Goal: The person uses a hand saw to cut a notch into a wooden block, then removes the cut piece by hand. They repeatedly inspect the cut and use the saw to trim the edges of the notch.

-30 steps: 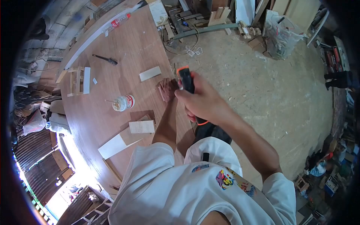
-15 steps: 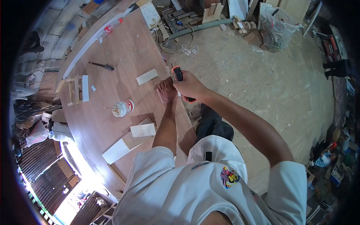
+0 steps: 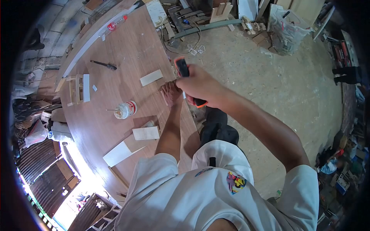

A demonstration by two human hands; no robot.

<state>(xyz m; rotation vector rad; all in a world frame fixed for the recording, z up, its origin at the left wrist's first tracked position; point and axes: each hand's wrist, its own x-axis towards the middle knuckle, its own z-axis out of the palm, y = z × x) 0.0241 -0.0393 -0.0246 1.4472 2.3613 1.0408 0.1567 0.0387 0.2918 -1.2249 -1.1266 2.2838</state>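
My right hand (image 3: pixel 200 82) is closed around the black-and-orange handle of a tool (image 3: pixel 181 66), just past the table's edge. The working end is hidden, so its kind does not show. My left hand (image 3: pixel 172 93) presses down on a small piece of wood (image 3: pixel 165 97) at the edge, its fingers bent over it. A pale end of wood (image 3: pixel 184 95) shows between the hands. Just beyond my left hand lies a pale wooden block (image 3: pixel 151 77). Nearer my body, another pale block (image 3: pixel 146 133) rests by a white-topped board (image 3: pixel 117 154).
On the table (image 3: pixel 131 50) stand an open jar (image 3: pixel 126 110) with a stick in it and a small wooden frame (image 3: pixel 79 89). A dark tool (image 3: pixel 103 64) and a plastic bottle (image 3: pixel 116 23) lie farther off. A filled plastic bag (image 3: pixel 288 32) stands on the floor.
My right hand and the tool have risen toward the camera and shifted slightly right. My left hand stays on the wood.
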